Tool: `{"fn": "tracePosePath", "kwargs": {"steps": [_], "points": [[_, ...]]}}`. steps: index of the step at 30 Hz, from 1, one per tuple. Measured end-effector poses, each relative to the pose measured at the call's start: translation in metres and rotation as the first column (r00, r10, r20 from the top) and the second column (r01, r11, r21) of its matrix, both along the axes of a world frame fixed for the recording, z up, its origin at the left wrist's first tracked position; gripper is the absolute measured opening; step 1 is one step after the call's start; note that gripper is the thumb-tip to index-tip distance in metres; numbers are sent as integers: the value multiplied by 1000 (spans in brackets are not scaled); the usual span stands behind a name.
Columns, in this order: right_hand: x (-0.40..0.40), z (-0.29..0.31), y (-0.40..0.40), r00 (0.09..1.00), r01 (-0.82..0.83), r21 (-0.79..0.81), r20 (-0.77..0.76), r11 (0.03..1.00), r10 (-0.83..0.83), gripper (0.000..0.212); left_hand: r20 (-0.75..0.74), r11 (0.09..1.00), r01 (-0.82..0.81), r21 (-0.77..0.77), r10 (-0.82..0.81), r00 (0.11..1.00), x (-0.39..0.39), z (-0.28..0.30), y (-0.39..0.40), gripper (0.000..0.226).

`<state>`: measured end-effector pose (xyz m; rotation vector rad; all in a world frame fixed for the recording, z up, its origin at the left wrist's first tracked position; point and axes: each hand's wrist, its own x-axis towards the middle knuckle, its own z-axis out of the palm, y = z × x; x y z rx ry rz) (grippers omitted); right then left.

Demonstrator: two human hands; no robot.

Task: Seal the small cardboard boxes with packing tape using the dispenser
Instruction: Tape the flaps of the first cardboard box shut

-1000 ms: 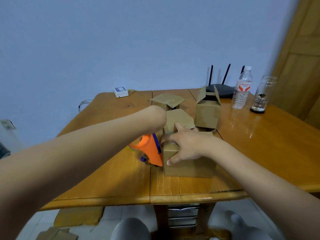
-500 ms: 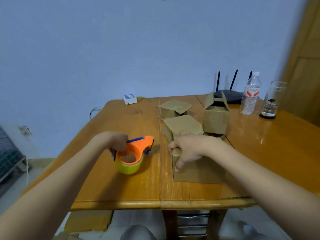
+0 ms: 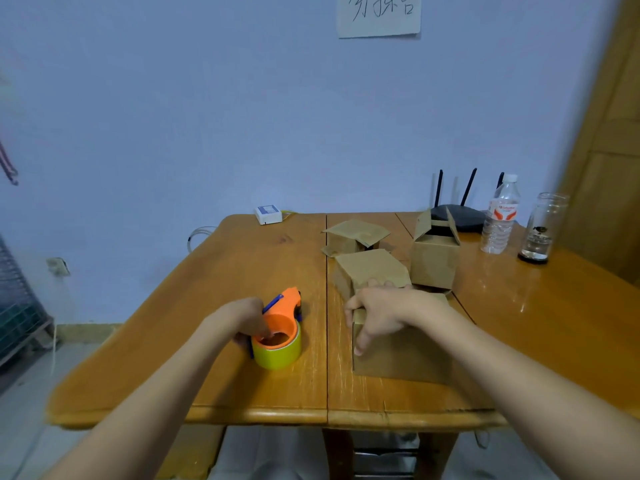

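An orange tape dispenser [image 3: 281, 318] with a yellow-green tape roll stands on the wooden table [image 3: 194, 341], left of the table's centre seam. My left hand [image 3: 242, 320] grips the dispenser from the left side. My right hand [image 3: 379, 311] rests on top of the nearest small cardboard box [image 3: 398, 355], fingers draped over its left edge. Behind it sit a closed box [image 3: 369, 268], a box with loose flaps [image 3: 355, 233], and an upright box with open flaps [image 3: 434, 258].
At the back right stand a black router [image 3: 457, 216], a water bottle [image 3: 501, 216] and a glass jar [image 3: 540, 230]. A small white box [image 3: 267, 213] lies at the back edge. A wooden door [image 3: 609, 133] is on the right.
My left hand pulled the dispenser away from the box's left side and set it on the table to the left. My right hand stayed on the box.
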<state>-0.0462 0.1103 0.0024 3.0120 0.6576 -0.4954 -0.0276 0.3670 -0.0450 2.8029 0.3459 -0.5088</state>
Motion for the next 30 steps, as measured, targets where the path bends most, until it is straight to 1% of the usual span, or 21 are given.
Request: {"fn": "tracePosePath", "kwargs": {"steps": [1,3,4,5,7,9,10,12,13,15,18,20,21,22,23,24,26,27,28,30], "points": [[-1,0,0,1000,-3,-7,-3,1000,3,41,16,999,19,41,-19,1000,-4,6,-1,43],[-3,2,0,1000,-9,-14,0,1000,9,43,106,985,61,161,-79,991,-11,19,-5,51],[-4,2,-1,1000,-3,-11,10,1000,3,43,164,981,72,181,-102,981,-16,25,-8,52],[-5,1,-2,1000,8,-8,25,1000,-8,43,220,984,85,154,-118,968,-20,30,-12,52],[-11,-1,-3,999,33,9,42,999,-34,48,315,993,113,19,-113,942,-29,37,-21,48],[-15,1,-3,996,69,49,54,996,-71,60,338,973,133,-189,-62,939,-37,43,-29,45],[-17,4,-2,993,86,98,72,991,-93,66,319,941,143,-307,-40,947,-40,45,-32,46],[-21,16,4,973,132,282,148,950,-179,81,254,839,131,-528,9,967,-48,52,-39,49],[-22,25,7,950,148,395,197,906,-241,88,230,786,111,-608,40,972,-52,57,-42,53],[-25,43,17,887,152,600,267,786,-375,98,209,700,75,-710,108,972,-56,67,-46,61],[-27,59,35,798,70,802,312,593,-516,107,221,580,73,-812,189,957,-57,81,-48,70],[-27,54,54,785,-13,911,265,412,-561,105,261,459,129,-879,236,936,-55,87,-50,65],[-27,48,64,790,-46,937,246,346,-561,103,278,404,156,-902,265,923,-53,89,-51,65],[-26,41,74,804,-75,949,239,307,-544,100,292,360,175,-916,303,907,-49,89,-52,68],[-24,32,82,829,-86,956,224,280,-512,96,309,349,186,-918,338,889,-44,87,-51,71],[-22,24,90,861,-75,967,186,243,-474,89,322,361,185,-914,369,872,-41,84,-48,75],[-14,13,102,910,5,982,74,187,-409,74,361,433,170,-885,412,837,-33,75,-37,79],[-7,9,107,919,38,984,34,173,-393,69,410,489,182,-853,412,814,-29,71,-30,74],[0,5,112,922,63,986,2,155,-386,67,469,546,210,-811,393,791,-26,69,-24,64],[16,4,122,921,79,989,-24,126,-389,72,548,628,254,-736,332,768,-17,66,-12,48]]}}
